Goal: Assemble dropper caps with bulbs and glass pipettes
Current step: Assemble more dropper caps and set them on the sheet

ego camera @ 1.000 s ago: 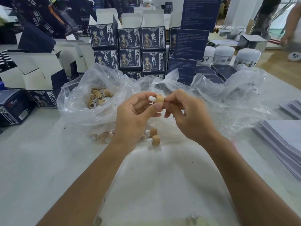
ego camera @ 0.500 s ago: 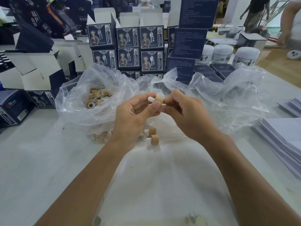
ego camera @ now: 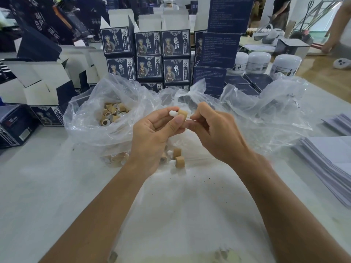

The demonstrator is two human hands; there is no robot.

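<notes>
Fingers of both hands pinched one dropper between them, glass at risk.
Left hand [ego camera: 152,133] held the tan cap [ego camera: 182,113] by thumb and fingers, white bulb [ego camera: 173,113] pointing left; right hand [ego camera: 214,133] pinched the thin glass pipette [ego camera: 188,117] at the cap's mouth. An off-axis push could have snapped it. Finished caps [ego camera: 178,157] lay below, loose ones in the bag [ego camera: 114,114] behind.

stacked navy boxes [ego camera: 148,56], white jars [ego camera: 259,62], paper stacks [ego camera: 330,164] on table [ego camera: 38,186]
</notes>
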